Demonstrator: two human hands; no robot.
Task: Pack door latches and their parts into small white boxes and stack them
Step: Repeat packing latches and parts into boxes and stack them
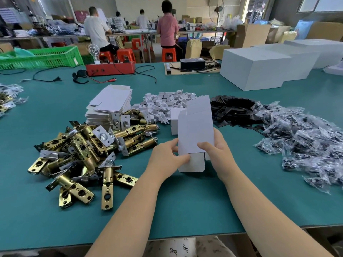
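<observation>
Between both grips, the flat white cardboard box blank point(196, 130) stood upright above the tabletop point(185, 201), left hand point(167, 156) and right hand point(217, 151) pinching its lower edges; light, bendable, it probably creases easily.

Both bare forearms reach forward from the bottom edge of the view, converging toward the middle. The left hand point(168, 156) has its thumb laid across the near face of a flat, unfolded small white cardboard box point(195, 134), fingers curled behind the lower left edge, pinching it. The right hand point(216, 147) grips the same box just beside it, thumb on the front, fingers wrapped round the right edge. Both wrists are nearly straight, raised above the bench.
</observation>
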